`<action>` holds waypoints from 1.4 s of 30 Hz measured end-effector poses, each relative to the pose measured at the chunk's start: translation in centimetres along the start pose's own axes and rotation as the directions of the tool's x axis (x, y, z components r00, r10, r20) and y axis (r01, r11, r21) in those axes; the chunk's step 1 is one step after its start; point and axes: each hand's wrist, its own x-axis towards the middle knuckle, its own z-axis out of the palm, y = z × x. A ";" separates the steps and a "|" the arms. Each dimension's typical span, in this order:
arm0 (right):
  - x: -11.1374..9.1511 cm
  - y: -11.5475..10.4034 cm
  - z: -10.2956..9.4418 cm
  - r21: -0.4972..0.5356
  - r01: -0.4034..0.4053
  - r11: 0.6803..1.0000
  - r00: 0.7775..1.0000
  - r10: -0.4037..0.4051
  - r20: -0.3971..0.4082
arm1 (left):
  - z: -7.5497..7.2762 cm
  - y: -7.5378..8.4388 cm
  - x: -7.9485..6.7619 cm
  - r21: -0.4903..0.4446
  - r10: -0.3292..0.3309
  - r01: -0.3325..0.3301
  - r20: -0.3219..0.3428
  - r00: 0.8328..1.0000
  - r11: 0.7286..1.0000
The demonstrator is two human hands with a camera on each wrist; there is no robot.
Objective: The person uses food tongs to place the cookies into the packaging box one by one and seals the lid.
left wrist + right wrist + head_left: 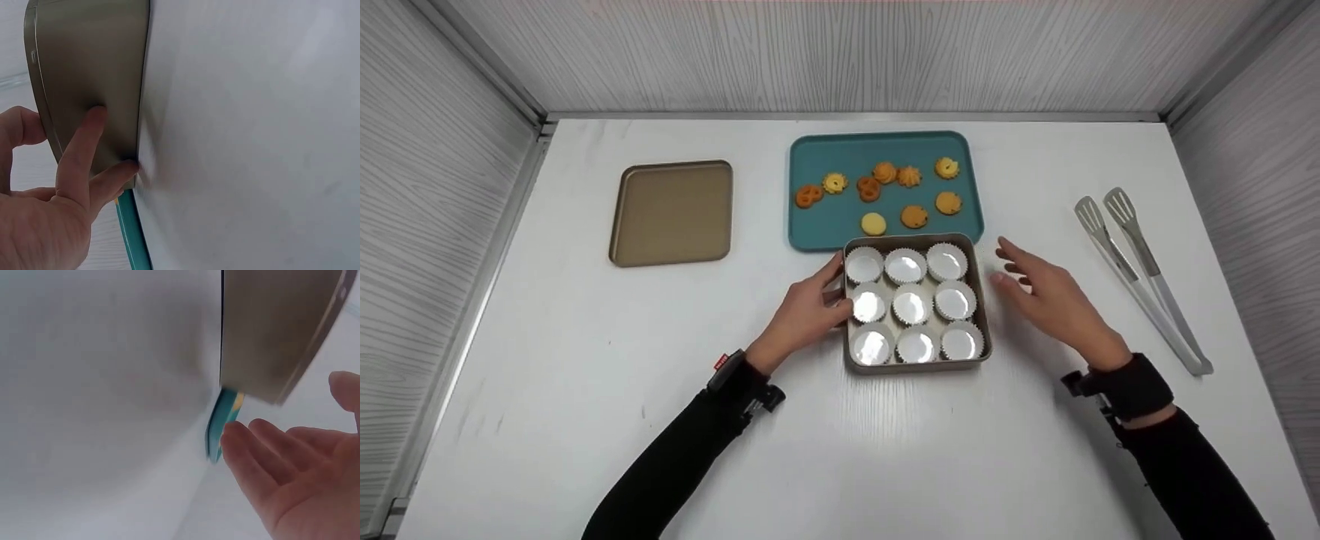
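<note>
A square metal baking tin (915, 367) with several silvery white fluted cups (913, 304) in rows stands on the table, overlapping the teal tray's front edge in the head view. My left hand (808, 309) grips its left side, the thumb at the rim and the fingers against the outer wall (121, 73). To the right of the tin, my right hand (1054, 304) hovers with fingers extended and nothing held. A gap shows between that hand and the tin's wall (270, 332) in the right wrist view.
Behind the tin lies the teal tray (817, 229) with several cookies (914, 217), some pretzel-shaped. A shallow brown square tray (671, 214) is at the left. Metal tongs (1147, 281) with slotted ends lie at the right. Grey panels (847, 60) border the table.
</note>
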 end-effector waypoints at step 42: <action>-3.4 9.7 -9.6 -0.234 -0.470 0.851 0.878 0.423 -0.224 | 0.4 -0.1 -0.1 0.024 0.025 -0.024 -0.027 0.999 0.999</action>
